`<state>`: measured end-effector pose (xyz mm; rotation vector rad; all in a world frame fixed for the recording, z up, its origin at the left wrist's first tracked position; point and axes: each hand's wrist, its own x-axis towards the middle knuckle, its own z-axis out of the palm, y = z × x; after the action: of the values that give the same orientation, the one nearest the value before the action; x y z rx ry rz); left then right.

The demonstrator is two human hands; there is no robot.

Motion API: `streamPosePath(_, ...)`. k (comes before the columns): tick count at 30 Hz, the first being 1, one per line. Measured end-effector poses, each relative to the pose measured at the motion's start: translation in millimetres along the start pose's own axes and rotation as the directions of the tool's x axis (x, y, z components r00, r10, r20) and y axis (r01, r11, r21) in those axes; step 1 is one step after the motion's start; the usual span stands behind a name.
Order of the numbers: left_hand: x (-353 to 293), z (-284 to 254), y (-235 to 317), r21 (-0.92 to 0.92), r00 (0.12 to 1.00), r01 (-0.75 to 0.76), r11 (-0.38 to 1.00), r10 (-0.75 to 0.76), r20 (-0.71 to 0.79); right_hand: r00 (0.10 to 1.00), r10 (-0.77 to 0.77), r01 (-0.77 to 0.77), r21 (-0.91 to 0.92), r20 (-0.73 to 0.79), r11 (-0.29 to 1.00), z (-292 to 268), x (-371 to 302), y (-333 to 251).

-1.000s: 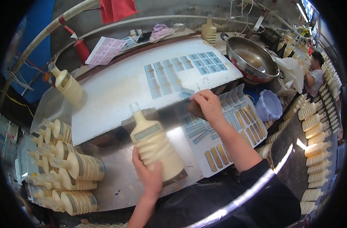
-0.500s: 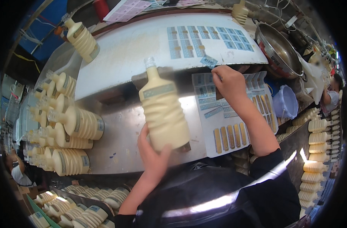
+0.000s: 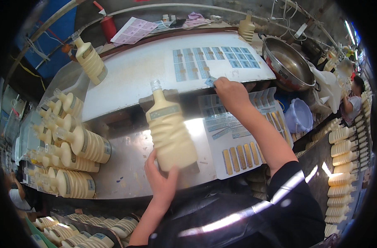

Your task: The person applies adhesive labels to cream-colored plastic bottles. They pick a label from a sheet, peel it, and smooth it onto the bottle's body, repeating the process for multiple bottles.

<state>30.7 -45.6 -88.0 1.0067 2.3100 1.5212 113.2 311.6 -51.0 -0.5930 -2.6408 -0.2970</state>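
A cream ribbed bottle (image 3: 172,138) with a clear neck and a grey-green band lies tilted in front of me, its shoulder by a dark block (image 3: 146,103). My left hand (image 3: 161,182) is closed round its base, thumb and fingers on either side. My right hand (image 3: 233,94) pinches a small blue label (image 3: 210,82) at the front edge of the white board (image 3: 126,78). Rows of blue labels (image 3: 240,57), some crossed by gold pieces, lie on that board. Under my right forearm is a white sheet (image 3: 221,167) with gold strips (image 3: 241,157) and more blue labels.
Several filled bottles (image 3: 86,142) lie stacked at the left. One bottle (image 3: 90,62) leans on the board's far left. A metal basin (image 3: 289,62) and a lilac bucket (image 3: 299,116) stand at the right. Bottle rows (image 3: 340,165) line the right side; a person (image 3: 353,99) is beyond.
The view has shifted, so the table sits lower and further left. The label in my right hand has turned and come slightly nearer the label rows. My left hand keeps hold of the bottle.
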Motion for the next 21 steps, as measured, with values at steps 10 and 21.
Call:
streamPosePath(10, -2.2, 2.6, 1.6, -0.111, 0.998, 0.056, 0.992, -0.058, -0.007, 0.942, 0.172, -0.306, 0.521, 0.290, 0.797, -55.0, 1.1, -12.0)
streamPosePath(21, 10.2, -7.0, 10.0, -0.711, 0.976, 0.207, 0.672, -0.194, 0.100, 0.861, -0.445, 0.509, 0.412, -0.246, 0.756, -96.3, -78.3, -134.9)
